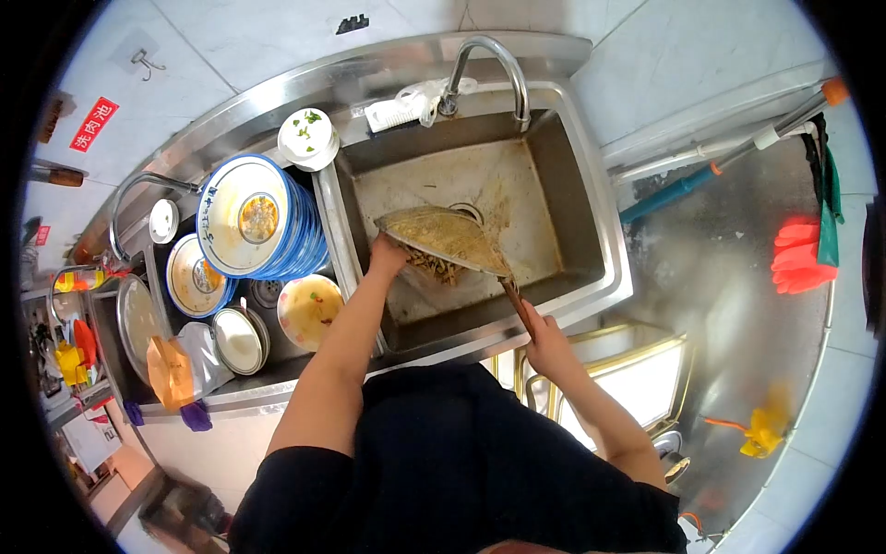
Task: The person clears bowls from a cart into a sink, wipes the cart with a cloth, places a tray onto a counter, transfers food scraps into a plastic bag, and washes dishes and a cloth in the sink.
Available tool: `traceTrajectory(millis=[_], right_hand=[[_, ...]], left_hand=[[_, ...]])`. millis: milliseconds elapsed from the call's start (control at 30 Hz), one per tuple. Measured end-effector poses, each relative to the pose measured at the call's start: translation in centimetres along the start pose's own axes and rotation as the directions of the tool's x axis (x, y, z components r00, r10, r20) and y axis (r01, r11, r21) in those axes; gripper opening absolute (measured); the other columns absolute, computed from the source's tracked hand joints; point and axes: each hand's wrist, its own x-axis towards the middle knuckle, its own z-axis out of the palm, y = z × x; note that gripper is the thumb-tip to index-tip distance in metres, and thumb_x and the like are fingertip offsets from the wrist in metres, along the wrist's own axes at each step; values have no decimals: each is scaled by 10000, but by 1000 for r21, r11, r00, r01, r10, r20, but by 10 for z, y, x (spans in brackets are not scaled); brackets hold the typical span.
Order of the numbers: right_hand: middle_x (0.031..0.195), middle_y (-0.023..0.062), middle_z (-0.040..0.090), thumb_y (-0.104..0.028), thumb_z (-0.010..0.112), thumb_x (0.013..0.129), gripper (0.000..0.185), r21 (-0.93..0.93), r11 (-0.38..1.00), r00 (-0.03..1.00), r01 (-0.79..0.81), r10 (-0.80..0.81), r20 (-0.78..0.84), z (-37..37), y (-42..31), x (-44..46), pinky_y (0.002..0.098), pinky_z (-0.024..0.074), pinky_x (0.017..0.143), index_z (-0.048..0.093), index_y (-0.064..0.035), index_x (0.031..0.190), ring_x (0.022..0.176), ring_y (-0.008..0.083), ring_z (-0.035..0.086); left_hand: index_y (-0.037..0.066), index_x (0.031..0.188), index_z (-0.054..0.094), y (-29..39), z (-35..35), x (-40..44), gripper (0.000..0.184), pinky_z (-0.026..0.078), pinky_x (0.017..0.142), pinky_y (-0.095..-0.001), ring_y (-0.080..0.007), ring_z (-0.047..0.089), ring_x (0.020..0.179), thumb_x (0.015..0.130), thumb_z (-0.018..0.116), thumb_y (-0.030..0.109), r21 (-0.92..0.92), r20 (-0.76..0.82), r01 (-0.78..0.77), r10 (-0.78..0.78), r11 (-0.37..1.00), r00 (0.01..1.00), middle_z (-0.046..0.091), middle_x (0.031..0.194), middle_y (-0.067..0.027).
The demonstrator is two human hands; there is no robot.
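A large mesh strainer (452, 237) with a wooden handle (519, 303) is held tilted over the right sink basin (480, 162). My right hand (546, 343) is closed around the handle. At the strainer's left end, my left hand (390, 254) grips the rim, its fingers partly hidden behind the mesh. Brown strips (437, 268) show along the strainer's lower edge. Something clear, perhaps a plastic bag, is beneath them, but I cannot tell exactly. Behind the strainer is the round drain (469, 211), partly covered.
A faucet (489, 44) arches over the basin. To the left stand a tall stack of blue-rimmed bowls (309, 231), a patterned bowl (309, 309) and white plates (238, 340). White bowls (307, 138) sit on the divider. Red gloves (801, 256) hang at the right.
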Motion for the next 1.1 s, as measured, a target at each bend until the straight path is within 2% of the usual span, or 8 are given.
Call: traceTrajectory(millis=[100,300,400,600,700,800,1000,1100], right_hand=[[997,264,511,-7,481,778,671,22,1000,999,20,-19,-28,0,-7,-15,483,448,785,287,-198,1392,901,440,531],[1015,256,530,-19,482,755,671,102,993,996,51,-43,-76,23,8,-30,477,438,823,310,-167,1387,921,418,531],[1037,249,527,-15,487,736,693,150,987,996,52,-40,-77,19,12,-39,467,431,843,309,-158,1390,943,407,526],[1063,223,529,21,490,711,722,147,989,997,29,-19,-71,8,16,-40,437,425,874,307,-136,1391,1008,367,524],[1095,217,529,43,474,715,714,342,939,998,27,-8,-56,6,20,-35,416,428,879,310,-121,1390,1002,340,534],[1124,207,530,66,449,715,712,531,847,998,-28,52,-29,-6,-2,-32,388,431,882,312,-110,1391,1001,314,544],[1110,205,543,79,428,702,716,456,888,997,-69,78,-1,-3,9,-31,363,431,884,315,-95,1387,999,288,553],[1079,218,549,68,442,694,716,463,885,997,49,-18,-72,3,19,-35,385,432,870,326,-100,1380,992,315,552]], left_hand=[[59,1393,301,-45,20,24,628,458,849,-340,-356,514,1101,804,487,-52,-41,-29,-361,360,932,933,432,1330,-206],[84,1423,249,-31,10,25,708,453,884,-358,-352,445,1197,784,491,-101,-340,39,206,-205,918,978,346,1401,-207],[85,1424,242,-60,20,42,712,470,857,-377,-355,429,1214,781,472,-118,-209,67,18,-4,978,998,334,1402,-219],[63,1383,326,-3,-19,-14,640,488,840,-387,-355,515,1115,787,509,-78,-91,84,36,-28,995,996,338,1393,-230],[29,1300,442,-5,-21,-2,541,508,800,-373,-333,554,1056,778,577,-14,317,436,-281,124,906,892,378,1364,-211],[5,1211,520,12,-5,2,447,523,767,-371,-312,565,1035,772,604,29,789,408,-221,-220,573,886,416,1311,-186],[14,1305,425,34,-26,-10,548,516,774,-373,-306,565,1036,776,568,22,613,149,-93,1,784,989,458,1245,-163],[18,1369,334,17,-29,2,639,501,777,-359,-308,562,1047,760,518,-32,307,232,-48,-26,950,972,467,1274,-175]])
